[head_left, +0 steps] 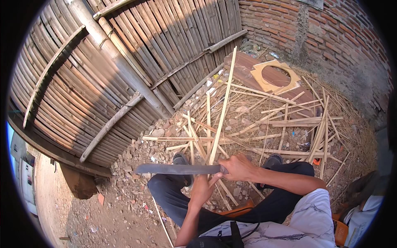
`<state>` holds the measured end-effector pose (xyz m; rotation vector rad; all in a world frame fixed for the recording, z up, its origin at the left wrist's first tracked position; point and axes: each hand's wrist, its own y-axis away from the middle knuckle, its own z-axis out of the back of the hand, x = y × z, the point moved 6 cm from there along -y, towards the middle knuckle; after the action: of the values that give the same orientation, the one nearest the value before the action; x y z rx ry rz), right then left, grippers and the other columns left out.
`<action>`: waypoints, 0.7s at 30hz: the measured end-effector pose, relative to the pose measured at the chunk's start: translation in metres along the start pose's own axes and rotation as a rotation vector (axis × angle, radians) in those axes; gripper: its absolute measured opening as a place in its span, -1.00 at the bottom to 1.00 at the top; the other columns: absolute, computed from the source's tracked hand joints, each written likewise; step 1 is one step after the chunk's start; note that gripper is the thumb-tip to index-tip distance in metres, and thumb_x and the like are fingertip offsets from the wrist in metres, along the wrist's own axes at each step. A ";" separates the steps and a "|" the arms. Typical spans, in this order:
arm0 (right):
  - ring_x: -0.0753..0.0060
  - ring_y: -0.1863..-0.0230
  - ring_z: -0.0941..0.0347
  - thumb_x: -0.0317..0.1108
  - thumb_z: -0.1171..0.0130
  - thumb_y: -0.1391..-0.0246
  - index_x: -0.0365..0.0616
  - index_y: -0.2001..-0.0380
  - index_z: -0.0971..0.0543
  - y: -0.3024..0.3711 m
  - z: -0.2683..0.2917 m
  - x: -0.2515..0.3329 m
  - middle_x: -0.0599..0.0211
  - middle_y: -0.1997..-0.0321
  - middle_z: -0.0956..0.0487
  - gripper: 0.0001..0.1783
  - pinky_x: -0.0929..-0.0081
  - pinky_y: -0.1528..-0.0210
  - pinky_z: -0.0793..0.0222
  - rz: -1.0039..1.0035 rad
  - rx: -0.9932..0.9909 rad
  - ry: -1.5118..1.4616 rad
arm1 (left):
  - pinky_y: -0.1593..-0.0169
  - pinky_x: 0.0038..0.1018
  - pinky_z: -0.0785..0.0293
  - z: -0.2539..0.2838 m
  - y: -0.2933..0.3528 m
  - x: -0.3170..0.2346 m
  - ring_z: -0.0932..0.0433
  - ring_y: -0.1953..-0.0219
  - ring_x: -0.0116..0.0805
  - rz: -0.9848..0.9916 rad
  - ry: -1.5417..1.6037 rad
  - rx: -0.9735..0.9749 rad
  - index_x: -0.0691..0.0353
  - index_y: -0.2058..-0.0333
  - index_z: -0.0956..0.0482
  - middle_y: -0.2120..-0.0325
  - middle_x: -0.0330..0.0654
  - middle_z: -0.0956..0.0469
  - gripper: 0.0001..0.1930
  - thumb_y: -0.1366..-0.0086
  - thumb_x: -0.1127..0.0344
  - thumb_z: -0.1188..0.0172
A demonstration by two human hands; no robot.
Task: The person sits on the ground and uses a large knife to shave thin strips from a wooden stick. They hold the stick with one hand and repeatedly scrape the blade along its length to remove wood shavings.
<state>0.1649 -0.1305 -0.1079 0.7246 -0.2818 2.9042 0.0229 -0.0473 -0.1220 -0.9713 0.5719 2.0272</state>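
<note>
My right hand (238, 167) is wrapped round the handle of a machete (178, 169). Its broad dark blade points left, lying level across the space before my knees. Just below the blade, near the handle, my left hand (201, 191) is closed with its thumb toward the right hand. A long pale bamboo strip (223, 107) runs from the far side down to the blade and my left hand, which appears to grip its near end. The blade and fingers hide that end.
Many split strips (285, 123) lie crisscrossed on stony ground ahead. Beyond them are a brown board (246, 71) and a tan panel (259, 67) with a round hole. A bamboo wall (136, 53) stands left, a brick wall (331, 33) right. Another person (366, 213) is at the right edge.
</note>
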 end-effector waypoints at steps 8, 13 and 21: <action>-0.21 0.59 -0.57 -0.30 -0.24 0.12 -0.22 0.48 -0.57 -0.006 0.000 -0.002 -0.09 0.69 -0.53 -0.80 -0.05 0.46 -0.51 -0.107 -0.070 -0.109 | 0.04 -0.02 -0.46 -0.011 -0.019 -0.011 -0.55 0.10 0.42 0.036 0.136 0.008 0.45 0.12 -0.63 0.26 0.35 -0.62 -0.49 -0.48 -0.03 -0.17; -0.19 0.59 -0.58 -0.35 -0.24 0.13 -0.27 0.50 -0.58 -0.011 0.015 0.001 -0.12 0.69 -0.53 -0.82 -0.03 0.47 -0.50 -0.116 -0.130 -0.099 | 0.32 -0.20 -0.37 -0.012 -0.022 -0.006 -0.39 0.41 -0.14 -0.044 0.177 -0.076 0.43 0.29 -0.52 0.54 0.02 -0.45 -0.46 -0.54 -0.08 -0.06; -0.10 0.57 -0.61 -0.34 -0.31 0.20 -0.31 0.51 -0.62 -0.024 0.038 -0.059 -0.08 0.67 -0.56 -0.77 0.06 0.43 -0.55 -0.288 -0.164 -0.100 | 0.27 -0.05 -0.40 -0.027 -0.003 0.008 -0.55 0.39 0.31 0.150 0.157 0.082 0.48 0.15 -0.54 0.53 0.25 -0.55 -0.46 -0.51 -0.06 -0.11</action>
<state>0.2375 -0.1197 -0.0995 0.8101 -0.3865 2.5452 0.0341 -0.0594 -0.1450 -1.0722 0.8275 2.0520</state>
